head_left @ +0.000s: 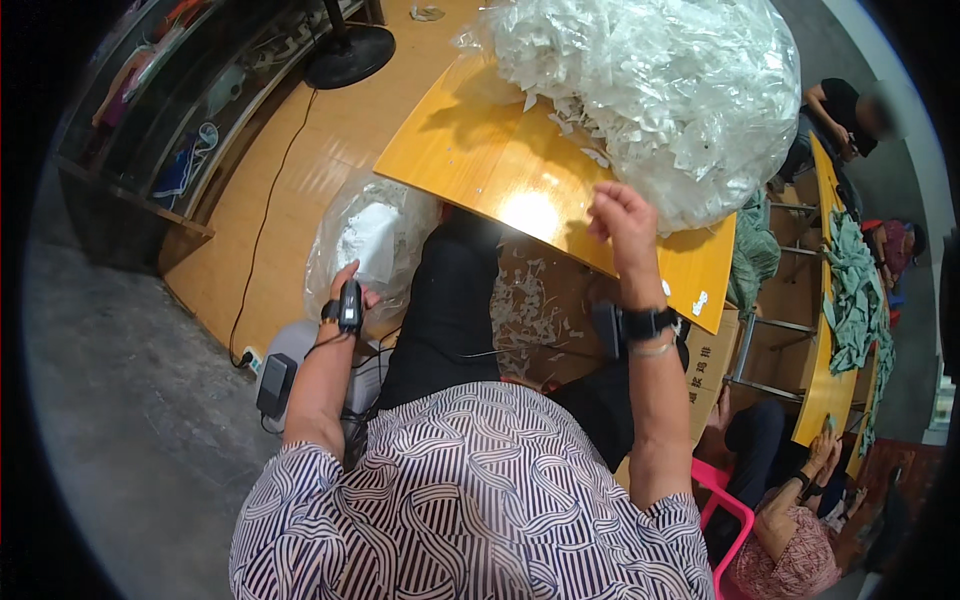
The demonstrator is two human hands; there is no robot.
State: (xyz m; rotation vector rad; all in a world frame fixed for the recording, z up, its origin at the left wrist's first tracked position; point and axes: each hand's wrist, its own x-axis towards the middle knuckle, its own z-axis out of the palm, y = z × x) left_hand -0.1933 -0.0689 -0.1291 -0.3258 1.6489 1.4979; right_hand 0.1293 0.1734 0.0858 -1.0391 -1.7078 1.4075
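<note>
My left hand (pixel 360 286) is low on the left, at the near edge of a clear plastic bag (pixel 325 235) holding white pieces. Its visible fingers are stretched and apart, and I see nothing held. Over the near side of a yellow wooden table (pixel 470 150), my right hand (pixel 628 222) is raised with its fingers curled in. Whatever those fingers may hold does not show. Just beyond that hand sits a huge clear bag (pixel 660 95) packed with white, paper-like pieces, some spilling onto the tabletop. Small white scraps (pixel 702 302) lie at the table's right corner.
Many white strips (pixel 525 310) litter the floor between my legs. A black round stand base (pixel 350 58) and a cable are at the left, near a glass-front cabinet (pixel 170 120). At right are a cardboard box (pixel 712 375), a pink stool (pixel 735 510), green cloth (pixel 852 290) and other people.
</note>
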